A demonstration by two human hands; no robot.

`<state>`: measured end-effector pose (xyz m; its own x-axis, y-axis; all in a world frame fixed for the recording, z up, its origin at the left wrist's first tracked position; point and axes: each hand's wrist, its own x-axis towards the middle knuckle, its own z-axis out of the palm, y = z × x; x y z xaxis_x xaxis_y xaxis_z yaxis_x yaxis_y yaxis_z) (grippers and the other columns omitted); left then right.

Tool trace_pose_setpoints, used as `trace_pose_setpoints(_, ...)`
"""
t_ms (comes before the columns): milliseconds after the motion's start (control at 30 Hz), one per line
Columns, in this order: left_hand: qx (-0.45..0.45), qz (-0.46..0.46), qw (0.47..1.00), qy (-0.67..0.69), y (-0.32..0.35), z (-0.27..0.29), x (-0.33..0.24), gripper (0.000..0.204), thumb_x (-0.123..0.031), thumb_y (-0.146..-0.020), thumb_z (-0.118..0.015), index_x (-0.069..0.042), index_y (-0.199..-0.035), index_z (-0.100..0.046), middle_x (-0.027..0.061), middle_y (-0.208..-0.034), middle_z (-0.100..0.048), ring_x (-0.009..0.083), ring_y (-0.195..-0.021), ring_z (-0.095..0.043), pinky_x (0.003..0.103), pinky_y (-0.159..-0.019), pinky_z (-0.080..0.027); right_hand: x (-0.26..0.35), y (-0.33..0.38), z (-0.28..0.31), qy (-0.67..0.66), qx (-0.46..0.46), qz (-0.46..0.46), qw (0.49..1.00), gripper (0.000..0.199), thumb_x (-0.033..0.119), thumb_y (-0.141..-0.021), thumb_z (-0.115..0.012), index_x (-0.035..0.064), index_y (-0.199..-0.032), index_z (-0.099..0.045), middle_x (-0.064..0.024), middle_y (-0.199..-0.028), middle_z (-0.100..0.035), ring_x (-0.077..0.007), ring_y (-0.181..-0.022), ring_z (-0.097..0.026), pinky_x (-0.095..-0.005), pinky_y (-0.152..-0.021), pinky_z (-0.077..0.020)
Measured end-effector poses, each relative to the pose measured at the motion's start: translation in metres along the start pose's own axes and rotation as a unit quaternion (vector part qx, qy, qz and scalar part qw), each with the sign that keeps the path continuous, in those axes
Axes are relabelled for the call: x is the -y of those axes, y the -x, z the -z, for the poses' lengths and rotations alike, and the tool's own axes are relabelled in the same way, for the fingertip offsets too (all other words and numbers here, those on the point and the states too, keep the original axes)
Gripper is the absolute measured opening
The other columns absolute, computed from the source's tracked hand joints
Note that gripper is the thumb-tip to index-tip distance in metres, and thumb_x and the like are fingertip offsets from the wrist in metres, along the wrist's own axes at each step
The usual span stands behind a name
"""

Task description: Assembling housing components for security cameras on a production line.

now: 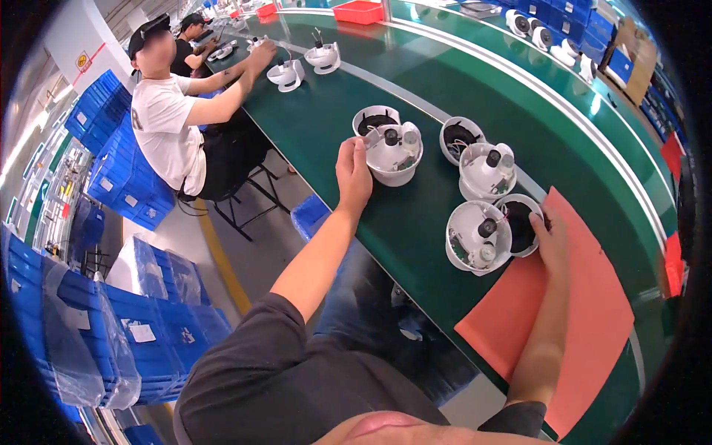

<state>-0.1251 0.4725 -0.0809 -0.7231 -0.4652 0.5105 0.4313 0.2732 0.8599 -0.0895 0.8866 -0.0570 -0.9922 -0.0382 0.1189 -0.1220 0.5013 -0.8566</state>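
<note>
My left hand (354,176) is closed at the left side of a white camera housing (394,165), its thumb against the rim. The housing holds a black lens and a small circuit board, and a white cover with a dark inside (373,117) sits right behind it. My right hand (551,241) grips the right rim of another round white cover with a black inside (521,228). That cover touches a second open camera housing (469,248). Just beyond stands a third housing (480,185), with a wired cover (458,137) behind it.
An orange mat (571,319) lies under my right forearm on the green work surface (415,237). Farther along, a seated person (159,126) reaches toward more white housings (288,76). Blue crates (133,319) are stacked at left; a red tray (358,12) stands far back.
</note>
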Motion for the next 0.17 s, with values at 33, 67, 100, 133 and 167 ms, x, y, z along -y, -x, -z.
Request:
trace_pose_setpoints(33,0.001,0.001,1.000,-0.004,0.001,-0.001,-0.002,0.035,-0.029,-0.105,-0.042,0.000,-0.103,-0.061,0.0080,-0.102,-0.064,0.0168,-0.101,-0.056,0.030,-0.093,-0.041,-0.002,0.001,0.000,-0.002,-0.008,-0.004,1.000,0.032,0.024,-0.093,-0.064,0.0001,-0.115,-0.064,-0.0105,-0.104,-0.069,-0.0195,-0.095,-0.063,-0.0323,-0.086,-0.0482)
trace_pose_setpoints(67,0.004,-0.002,1.000,0.007,0.000,-0.001,-0.001,0.035,-0.029,-0.105,-0.042,0.000,-0.104,-0.061,0.0083,-0.102,-0.064,0.0173,-0.101,-0.056,0.031,-0.094,-0.041,-0.001,0.000,-0.001,-0.005,-0.014,-0.006,1.000,0.032,0.024,-0.093,-0.064,0.0003,-0.115,-0.064,-0.0105,-0.103,-0.069,-0.0193,-0.095,-0.064,-0.0325,-0.085,-0.0484)
trace_pose_setpoints(100,0.004,-0.003,1.000,0.007,0.000,0.000,0.000,0.035,-0.029,-0.105,-0.042,0.000,-0.104,-0.061,0.0083,-0.102,-0.064,0.0173,-0.101,-0.056,0.031,-0.094,-0.041,0.001,0.001,-0.001,-0.006,-0.014,-0.006,1.000,0.032,0.024,-0.093,-0.064,0.0003,-0.115,-0.064,-0.0105,-0.103,-0.069,-0.0193,-0.095,-0.064,-0.0325,-0.085,-0.0484)
trace_pose_setpoints(133,0.001,-0.003,1.000,-0.002,0.000,0.001,0.001,0.035,-0.030,-0.105,-0.042,0.000,-0.104,-0.061,0.0083,-0.102,-0.064,0.0171,-0.101,-0.056,0.031,-0.094,-0.041,0.004,0.001,-0.002,0.005,-0.011,-0.006,1.000,0.032,0.024,-0.094,-0.063,0.0012,-0.116,-0.063,-0.0106,-0.104,-0.069,-0.0193,-0.095,-0.063,-0.0321,-0.086,-0.0483)
trace_pose_setpoints(167,0.000,-0.001,1.000,-0.007,0.000,0.000,0.000,0.035,-0.030,-0.105,-0.042,-0.001,-0.104,-0.061,0.0084,-0.102,-0.064,0.0169,-0.102,-0.056,0.031,-0.095,-0.040,0.011,0.004,0.000,0.019,-0.010,-0.008,1.000,0.033,0.024,-0.094,-0.063,0.0021,-0.117,-0.063,-0.0108,-0.105,-0.069,-0.0193,-0.096,-0.063,-0.0317,-0.086,-0.0483)
